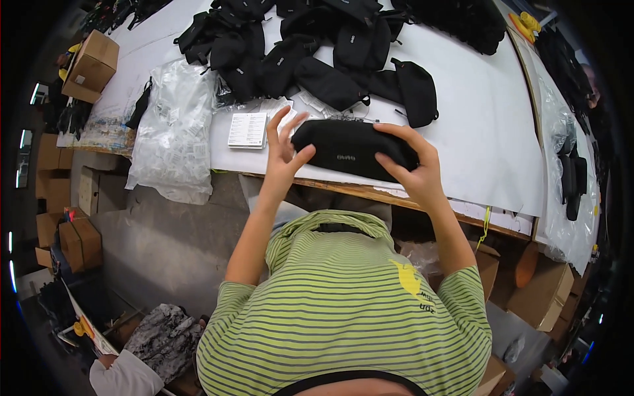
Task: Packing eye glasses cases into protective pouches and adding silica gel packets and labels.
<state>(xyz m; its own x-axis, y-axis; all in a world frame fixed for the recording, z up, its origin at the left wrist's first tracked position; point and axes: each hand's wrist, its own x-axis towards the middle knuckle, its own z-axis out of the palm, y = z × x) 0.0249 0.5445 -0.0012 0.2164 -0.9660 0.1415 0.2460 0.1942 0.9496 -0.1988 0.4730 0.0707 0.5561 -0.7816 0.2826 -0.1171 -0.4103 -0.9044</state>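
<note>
A long black fabric pouch, soft-sided and rounded at its ends, was held level above the near edge of the white-covered table, a small pale mark showing on its front. The right hand gripped the pouch's right end, fingers curled over the top and thumb beneath. The left hand pressed against the left end with its thumb, the other fingers spread upright and loose.

Judging by the scene, the work looked only partly done: a heap of similar black pouches lay across the far side of the table, and whether any had been finished could not be told.

Just left of the held pouch lay a small white printed leaflet, flat on the tabletop. Beside it slumped a crinkled clear plastic bag full of small packets, spilling over the table's edge. A brown cardboard box sat at the far left corner, with more cartons stacked on the floor below.
</note>
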